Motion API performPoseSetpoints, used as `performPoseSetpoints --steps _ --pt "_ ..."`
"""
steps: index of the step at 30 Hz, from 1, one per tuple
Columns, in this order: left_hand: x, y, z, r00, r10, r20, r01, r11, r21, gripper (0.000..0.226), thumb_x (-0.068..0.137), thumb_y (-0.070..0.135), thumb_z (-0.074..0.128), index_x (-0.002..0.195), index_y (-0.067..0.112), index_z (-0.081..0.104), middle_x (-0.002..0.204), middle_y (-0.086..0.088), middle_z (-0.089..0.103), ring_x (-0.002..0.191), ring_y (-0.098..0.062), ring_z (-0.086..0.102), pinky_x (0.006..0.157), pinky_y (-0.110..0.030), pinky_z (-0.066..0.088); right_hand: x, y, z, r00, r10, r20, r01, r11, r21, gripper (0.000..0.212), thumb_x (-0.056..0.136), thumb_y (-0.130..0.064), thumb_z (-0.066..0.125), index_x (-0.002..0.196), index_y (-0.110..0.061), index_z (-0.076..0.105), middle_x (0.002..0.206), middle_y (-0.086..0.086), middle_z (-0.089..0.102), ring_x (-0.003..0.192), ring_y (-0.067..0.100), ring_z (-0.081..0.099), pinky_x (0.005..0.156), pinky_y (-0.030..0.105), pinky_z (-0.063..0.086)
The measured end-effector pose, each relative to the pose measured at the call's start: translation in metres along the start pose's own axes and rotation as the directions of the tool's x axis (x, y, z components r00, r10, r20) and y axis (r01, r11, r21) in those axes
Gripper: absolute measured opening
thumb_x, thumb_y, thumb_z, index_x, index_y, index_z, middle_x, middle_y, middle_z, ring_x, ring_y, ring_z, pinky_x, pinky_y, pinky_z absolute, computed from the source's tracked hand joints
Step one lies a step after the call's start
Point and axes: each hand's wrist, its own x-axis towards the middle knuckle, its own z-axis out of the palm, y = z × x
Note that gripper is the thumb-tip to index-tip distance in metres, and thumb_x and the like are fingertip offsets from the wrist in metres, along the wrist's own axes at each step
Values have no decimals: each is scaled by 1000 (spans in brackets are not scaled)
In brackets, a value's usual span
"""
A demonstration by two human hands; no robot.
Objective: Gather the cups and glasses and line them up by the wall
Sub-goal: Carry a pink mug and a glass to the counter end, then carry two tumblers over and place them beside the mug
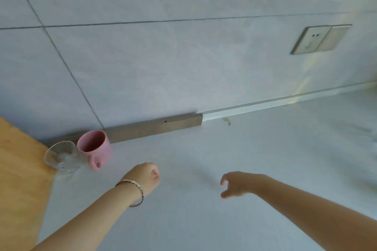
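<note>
A pink mug [95, 147] stands upright by the tiled wall at the left, its handle turned toward me. Touching its left side is a clear glass [62, 156], also upright, at the edge of the wooden surface. My left hand [143, 177], with a bracelet on the wrist, hovers over the counter to the right of the mug, fingers curled in and holding nothing. My right hand [236, 184] floats further right, fingers apart and empty.
The pale counter [265, 159] runs along the tiled wall [163, 67]. A grey metal strip [155, 126] lies at the wall's foot behind the mug. A wall socket [320, 38] sits high right. A wooden surface [18, 179] borders the counter at left.
</note>
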Motion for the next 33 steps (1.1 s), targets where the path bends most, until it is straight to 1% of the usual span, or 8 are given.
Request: performPoseSetpoints --steps 9,13,16,20,22,25,28,33 --pt "16 227 117 958 184 222 -215 969 124 24 84 18 50 65 32 45 93 4 56 95 -17 59 87 -27 48 -79 229 14 982 168 -87 -147 967 207 55 92 -38 52 141 -16 37 143 2 45 134 21 39 110 36 32" --pt "16 339 175 929 251 272 -305 935 182 9 86 19 50 91 23 57 112 -1 62 106 -19 59 91 -26 46 -109 341 23 977 175 -121 -137 953 271 55 93 -35 52 141 -13 37 145 5 42 134 24 39 109 33 31" --pt "13 424 222 918 286 275 -335 930 152 37 86 24 54 122 17 51 112 -1 57 110 -20 57 96 -28 45 -132 425 34 977 182 -113 -141 943 302 56 93 -34 52 142 -13 36 144 6 45 132 25 42 106 31 33" --pt "-5 534 277 886 395 243 -427 899 99 79 78 38 67 141 20 25 146 -3 33 130 -22 44 106 -35 40 -165 523 53 974 217 -68 -182 923 339 54 92 -35 52 140 -16 38 141 4 48 129 23 45 101 29 36" --pt "-16 580 299 876 439 202 -459 886 66 96 71 43 72 145 20 15 151 -1 23 135 -21 37 107 -35 39 -176 563 61 968 247 -52 -214 911 353 53 92 -36 51 139 -17 39 139 3 49 128 21 45 101 30 37" --pt "-22 624 332 880 458 127 -471 877 98 108 64 52 73 146 20 9 152 1 20 135 -22 36 105 -35 40 -181 608 68 955 292 -54 -246 878 410 50 91 -36 51 137 -19 40 136 2 51 124 19 49 99 31 39" --pt "-19 643 349 916 395 67 -400 900 173 102 68 52 69 145 17 12 149 1 23 131 -24 37 98 -36 44 -182 634 67 947 311 -86 -237 852 467 47 92 -34 51 136 -20 42 133 2 53 123 18 49 99 28 39" --pt "-24 635 338 938 346 -36 -343 937 65 94 63 57 70 138 20 28 141 6 36 124 -18 49 96 -33 48 -165 642 41 865 335 -373 -101 845 525 57 90 -34 57 141 -17 36 142 5 42 127 21 46 102 29 37"
